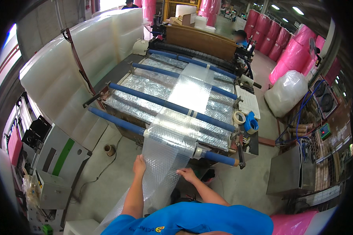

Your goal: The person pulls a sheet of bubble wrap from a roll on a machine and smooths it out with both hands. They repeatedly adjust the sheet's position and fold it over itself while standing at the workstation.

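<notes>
A clear bubble wrap strip (161,166) runs over the front blue roller (119,122) of a machine and slopes down toward my body. My left hand (139,165) grips the strip's left edge just below that roller. On the opposite edge, my right hand (187,174) pinches the film between thumb and fingers. Behind the roller the strip continues back under another blue bar (145,97) and across a bed (125,102) covered in silvery bubble sheet. The lower end of the strip passes beside my left forearm and out of view.
A tape roll (239,117) and a blue tape dispenser (251,123) sit by papers (248,102) on the machine's right side. A cardboard core (109,149) and a cable lie on the floor. Large film rolls (86,51) stand left, pink rolls (298,51) right. A person (241,37) is behind the machine.
</notes>
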`<state>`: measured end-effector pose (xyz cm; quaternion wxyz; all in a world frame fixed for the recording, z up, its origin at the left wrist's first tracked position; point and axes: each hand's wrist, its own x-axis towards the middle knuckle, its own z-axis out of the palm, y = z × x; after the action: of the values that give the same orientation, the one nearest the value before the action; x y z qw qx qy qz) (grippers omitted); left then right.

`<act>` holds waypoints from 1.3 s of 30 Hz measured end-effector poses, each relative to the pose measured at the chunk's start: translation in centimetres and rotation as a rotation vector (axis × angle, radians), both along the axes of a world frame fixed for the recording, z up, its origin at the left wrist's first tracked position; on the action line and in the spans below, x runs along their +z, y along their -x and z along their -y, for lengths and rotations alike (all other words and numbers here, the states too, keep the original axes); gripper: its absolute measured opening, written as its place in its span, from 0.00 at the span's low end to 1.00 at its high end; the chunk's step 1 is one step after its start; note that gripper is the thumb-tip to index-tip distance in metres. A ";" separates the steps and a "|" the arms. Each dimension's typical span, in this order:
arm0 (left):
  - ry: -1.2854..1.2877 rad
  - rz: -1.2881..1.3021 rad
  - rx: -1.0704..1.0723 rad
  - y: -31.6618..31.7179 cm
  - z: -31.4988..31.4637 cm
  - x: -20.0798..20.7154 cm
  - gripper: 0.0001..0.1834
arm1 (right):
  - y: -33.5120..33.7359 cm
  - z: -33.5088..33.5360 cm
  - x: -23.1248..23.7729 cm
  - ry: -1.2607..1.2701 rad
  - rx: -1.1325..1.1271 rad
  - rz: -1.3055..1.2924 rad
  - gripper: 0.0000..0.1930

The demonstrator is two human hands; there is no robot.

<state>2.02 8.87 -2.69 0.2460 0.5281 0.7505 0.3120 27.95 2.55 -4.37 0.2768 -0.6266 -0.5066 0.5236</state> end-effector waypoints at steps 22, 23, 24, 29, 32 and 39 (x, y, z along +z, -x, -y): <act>0.282 0.379 -0.297 1.9 2.9 5.8 0.37 | 6.8 8.6 3.5 0.173 -0.191 -0.383 0.13; 0.245 0.352 -0.278 2.3 3.4 4.6 0.37 | 7.3 9.7 3.8 0.221 -0.176 -0.357 0.13; 0.283 0.392 -0.320 2.7 4.1 5.1 0.36 | 7.5 10.7 3.8 0.271 -0.171 -0.333 0.13; 0.347 0.438 -0.274 5.7 8.2 5.4 0.34 | 7.9 13.4 3.2 0.210 -0.159 -0.276 0.12; 0.105 0.228 -0.114 6.4 10.7 5.1 0.31 | 7.9 13.8 3.2 0.157 -0.168 -0.312 0.12; -0.075 0.116 -0.009 6.2 13.9 12.3 0.24 | 8.7 16.0 8.2 0.051 -0.197 -0.491 0.13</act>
<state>-4.17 -4.99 9.61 0.2705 0.5213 0.7206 0.3686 19.25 -13.49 3.80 0.4253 -0.5339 -0.3474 0.6429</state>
